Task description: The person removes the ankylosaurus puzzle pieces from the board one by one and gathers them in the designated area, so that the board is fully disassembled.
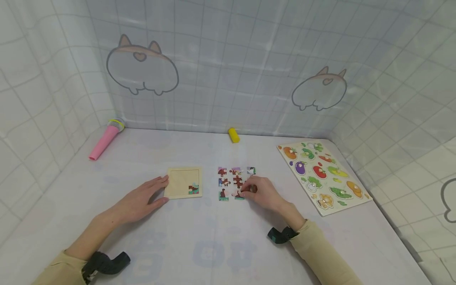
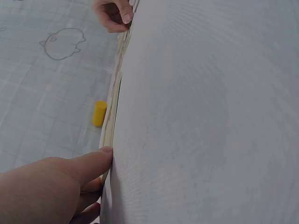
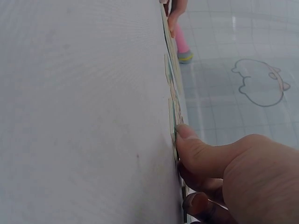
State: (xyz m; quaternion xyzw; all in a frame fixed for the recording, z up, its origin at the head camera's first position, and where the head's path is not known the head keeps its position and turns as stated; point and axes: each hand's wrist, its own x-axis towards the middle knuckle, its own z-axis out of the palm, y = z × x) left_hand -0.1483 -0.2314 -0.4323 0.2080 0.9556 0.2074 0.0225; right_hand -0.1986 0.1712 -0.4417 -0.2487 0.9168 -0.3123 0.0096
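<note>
A square wooden puzzle tray (image 1: 179, 182) lies flat, with a single puzzle piece (image 1: 194, 189) in its lower right corner. My left hand (image 1: 146, 198) touches the tray's left side, thumb by the near corner and fingertips farther up the edge. Right of the tray, several brown, green and purple jigsaw pieces (image 1: 224, 182) lie in loose rows. Thumb and forefinger of my right hand (image 1: 261, 192) pinch the middle piece of the nearest row (image 1: 238, 195). That hand partly covers the pieces on the right. In the right wrist view, the thumb (image 3: 201, 156) is low against the piece edges.
A vegetable peg board (image 1: 324, 174) lies on the right of the table. Toward the back wall is a yellow cylinder (image 1: 233, 135). A pink toy microphone (image 1: 107, 138) lies at the far left. Grid-patterned walls surround the table on the back and sides.
</note>
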